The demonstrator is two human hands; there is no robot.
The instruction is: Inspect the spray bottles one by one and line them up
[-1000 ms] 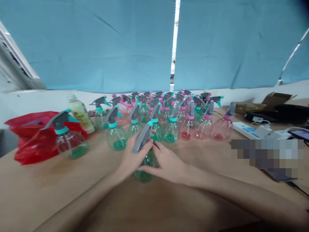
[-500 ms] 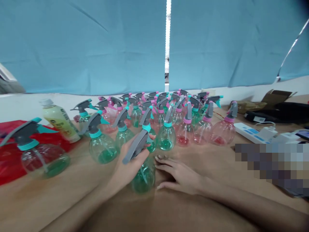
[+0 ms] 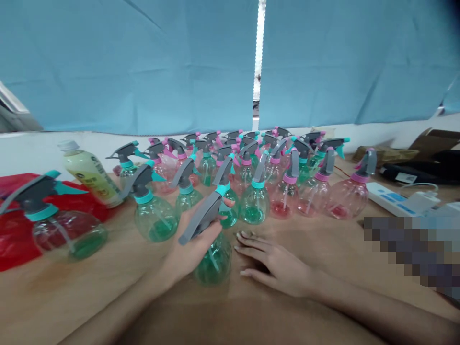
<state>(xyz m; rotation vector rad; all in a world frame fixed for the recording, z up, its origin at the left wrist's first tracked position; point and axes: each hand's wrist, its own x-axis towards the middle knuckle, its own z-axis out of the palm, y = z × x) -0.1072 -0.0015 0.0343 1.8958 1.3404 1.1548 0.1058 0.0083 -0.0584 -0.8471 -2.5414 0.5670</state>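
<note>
The left hand (image 3: 190,247) is gripping a green spray bottle (image 3: 212,261); the right hand (image 3: 278,263) is lying flat, fingers spread, while massed spray bottles (image 3: 266,182) are crowding the far side.

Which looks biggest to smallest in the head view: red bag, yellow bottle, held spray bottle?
1. red bag.
2-3. held spray bottle and yellow bottle look alike; the held one is nearer, so unsure.

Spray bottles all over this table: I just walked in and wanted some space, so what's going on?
One person is at the table. Their left hand grips a green spray bottle by the neck, fingers under its grey trigger head. The right hand lies open and flat on the table just beside it. Behind stand many other spray bottles, green and pink, with a drink bottle and red bag on the left and a power strip on the right.
</note>
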